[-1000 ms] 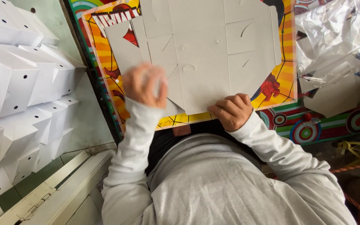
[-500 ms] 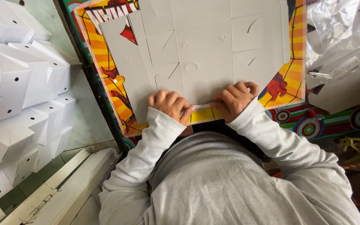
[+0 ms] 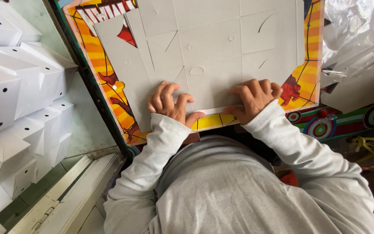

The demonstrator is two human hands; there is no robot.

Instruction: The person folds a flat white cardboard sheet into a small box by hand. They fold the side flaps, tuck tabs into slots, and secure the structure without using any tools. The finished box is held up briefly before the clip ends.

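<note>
A flat grey die-cut cardboard sheet (image 3: 213,47) with creases and slits lies on a colourful board (image 3: 109,82) with orange and yellow stripes. My left hand (image 3: 169,104) presses its fingertips on the sheet's near edge, thumb at the yellow flap (image 3: 211,121). My right hand (image 3: 256,97) grips the same near edge, fingers curled over the top and thumb underneath. Both hands are folding that edge up. My grey long sleeves fill the lower frame.
Stacks of folded white boxes (image 3: 18,86) with small black holes fill the left side. Clear plastic wrapping (image 3: 360,56) lies at the right. A white hinged frame (image 3: 66,195) runs along the lower left. A board with target rings (image 3: 338,121) sits right of the hands.
My left hand came down from above the sheet to its near edge. Both hands then spread their fingers and pressed along that edge.
</note>
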